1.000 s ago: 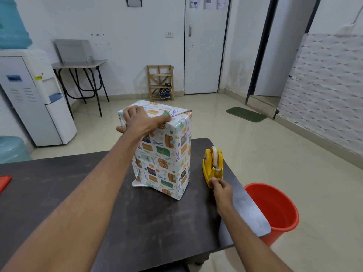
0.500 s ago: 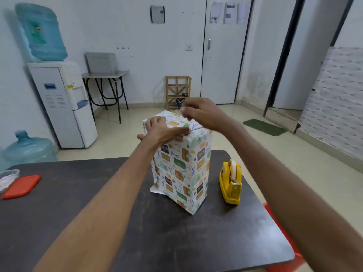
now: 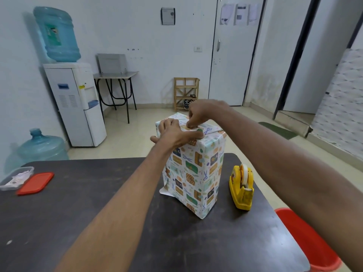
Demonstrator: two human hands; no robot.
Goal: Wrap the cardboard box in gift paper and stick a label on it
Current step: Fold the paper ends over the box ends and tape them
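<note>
The cardboard box (image 3: 194, 173), wrapped in white gift paper with colourful prints, stands upright on the dark table (image 3: 98, 213). A loose paper flap sticks out at its lower left. My left hand (image 3: 174, 132) lies across the box's top, its fingers pressing the folded paper down. My right hand (image 3: 200, 112) is above the top seam with curled fingers, pinching a small piece of tape down beside my left fingers. The yellow tape dispenser (image 3: 241, 187) sits on the table just right of the box. No label is in view.
A clear plastic container (image 3: 16, 178) and its red lid (image 3: 36, 182) lie at the table's left edge. A red bucket (image 3: 310, 242) stands on the floor by the table's right corner. A water dispenser (image 3: 78, 103) and a spare bottle (image 3: 41, 146) are behind on the left.
My right hand left the tape dispenser and rose to the top of the box, now pressing at the seam. My left hand stayed on the box top. The camera tilted up.
</note>
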